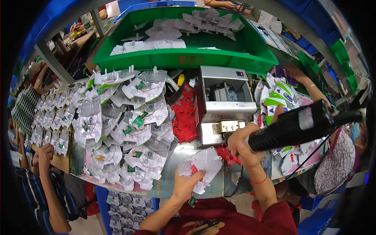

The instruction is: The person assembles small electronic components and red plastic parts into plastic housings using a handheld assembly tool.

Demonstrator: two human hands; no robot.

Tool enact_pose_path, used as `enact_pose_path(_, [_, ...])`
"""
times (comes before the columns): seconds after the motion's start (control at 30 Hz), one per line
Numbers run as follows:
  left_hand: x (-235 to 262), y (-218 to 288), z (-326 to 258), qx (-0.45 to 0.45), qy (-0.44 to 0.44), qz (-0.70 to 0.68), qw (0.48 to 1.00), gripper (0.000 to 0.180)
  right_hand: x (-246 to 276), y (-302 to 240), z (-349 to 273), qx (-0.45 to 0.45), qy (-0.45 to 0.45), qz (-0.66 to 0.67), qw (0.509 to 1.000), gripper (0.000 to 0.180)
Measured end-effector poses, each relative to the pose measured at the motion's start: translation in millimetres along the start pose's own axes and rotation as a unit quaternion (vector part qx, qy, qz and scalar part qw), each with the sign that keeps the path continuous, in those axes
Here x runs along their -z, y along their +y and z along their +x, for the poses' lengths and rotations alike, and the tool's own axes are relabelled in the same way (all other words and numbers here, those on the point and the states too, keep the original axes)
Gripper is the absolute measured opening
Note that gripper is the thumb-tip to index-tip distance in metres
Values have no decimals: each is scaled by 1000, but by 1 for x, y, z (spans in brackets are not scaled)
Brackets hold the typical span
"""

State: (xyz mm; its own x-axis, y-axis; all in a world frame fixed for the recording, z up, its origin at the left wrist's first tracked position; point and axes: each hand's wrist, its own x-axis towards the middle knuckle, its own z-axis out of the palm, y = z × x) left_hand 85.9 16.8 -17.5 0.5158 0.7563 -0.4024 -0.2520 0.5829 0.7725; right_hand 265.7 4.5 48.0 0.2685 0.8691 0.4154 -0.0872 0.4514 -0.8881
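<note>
My left hand grips a white plastic shell over the bench's near edge, the thumb against a small red piece inside it. A small green circuit board hangs below that hand. In my right hand is a black electric screwdriver, held tilted with its cable end to the right. Its tip end is at the front of a silver screw feeder; the fingers partly hide the contact. Loose screws lie in the feeder's open top.
White shells with circuit boards are heaped on the left. Red pieces lie left of the feeder, more in front. Behind stands a green bin of white shells. Green-and-white shells and a co-worker's arm are at right; another person's hand is far left.
</note>
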Motion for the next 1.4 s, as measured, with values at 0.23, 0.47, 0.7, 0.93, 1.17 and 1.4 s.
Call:
enact_pose_path(0.23, [-6,7,-6,20,-27,-10,999,35,-17,-9,-19,3,-8,66,998,19])
enact_pose_path(0.47, [-13,21,-15,79,-42,-38,995,31,-6,-19,-18,-19,-166,45,985,17])
enact_pose_path(0.7, [-13,34,-17,103,-66,-18,992,31,-22,-35,-18,-58,-110,89,988,18])
enact_pose_path(0.93, [-15,42,-18,102,-89,18,991,30,-10,-36,6,96,-343,22,934,98])
enact_pose_path(1.17, [-14,45,-16,111,-116,2,987,30,-24,-28,-10,136,-191,167,958,69])
enact_pose_path(1.4, [-16,39,-20,54,-102,55,992,25,-17,-24,-12,157,-275,86,945,97])
